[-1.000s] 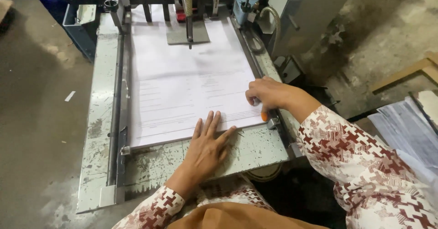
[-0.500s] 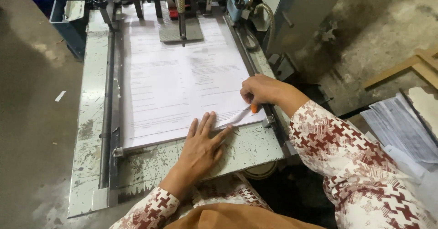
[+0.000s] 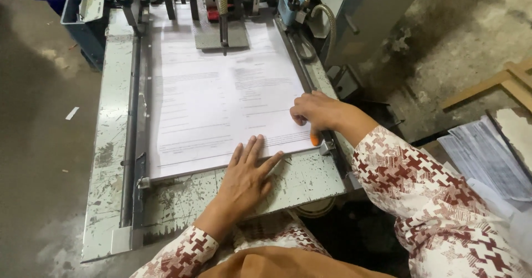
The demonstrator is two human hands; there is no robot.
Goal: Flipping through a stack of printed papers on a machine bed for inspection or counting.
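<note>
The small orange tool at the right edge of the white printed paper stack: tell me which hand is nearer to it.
Right. The right hand is on the small orange tool; the left hand lies flat further left at the stack's near edge.

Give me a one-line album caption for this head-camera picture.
Left hand flat on the near edge of a printed paper stack on a worn machine table; right hand grips an orange-tipped tool.

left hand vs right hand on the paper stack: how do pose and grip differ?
The left hand lies flat, fingers spread, on the near edge of the paper stack. The right hand is curled at the stack's right edge, gripping a small orange-tipped tool. Both touch the stack and wear patterned sleeves.
</note>
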